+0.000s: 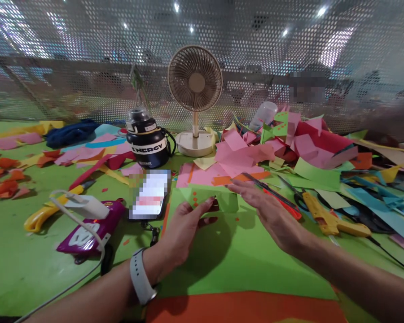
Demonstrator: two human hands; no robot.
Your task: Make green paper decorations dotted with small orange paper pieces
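My left hand point(188, 229), with a white watch on its wrist, pinches a small green paper piece point(228, 202) at its left end. A short column of orange dots point(195, 198) lies beside my left fingertips. My right hand point(269, 215) is spread out at the right end of the same piece, its fingers extended, and no object shows in it. Under both hands lies a large green sheet point(249, 264), with an orange sheet point(249, 308) showing below its front edge.
A phone point(150, 195), a dark bottle point(150, 146) and a fan point(195, 83) stand or lie ahead. Purple pouch point(90, 229) and yellow-handled tool point(43, 216) are left; red cutter point(284, 204), yellow glue gun point(333, 220) and heaped paper scraps point(309, 139) right.
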